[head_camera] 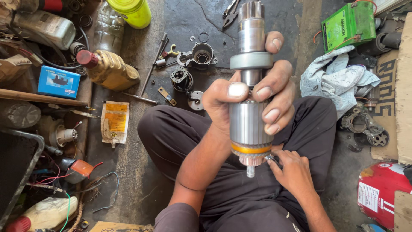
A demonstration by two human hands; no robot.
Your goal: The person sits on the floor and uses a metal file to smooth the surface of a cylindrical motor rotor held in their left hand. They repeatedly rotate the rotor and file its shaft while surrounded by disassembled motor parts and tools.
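A long cylindrical steel motor armature with an orange band near its lower end [250, 116] is being held upright above the lap of a seated person in dark trousers [180, 133]. It is being gripped around its laminated middle by the left hand [253, 101], whose fingers are being wrapped and pressed together against the metal, with the thumb laid across the front. The copper-coloured lower end and short shaft are being touched by the right hand [294, 172], whose fingertips are being pinched on a small metal piece [270, 158] just beside the shaft; what that piece is cannot be told.

On the grey concrete floor [180, 21] beyond the knees, small grey metal housing parts [195, 56] are being kept. A golden oil bottle with a red cap [109, 68] is lying to one side, a crumpled pale blue rag [337, 77] to the other, near a green rectangular battery [348, 25].
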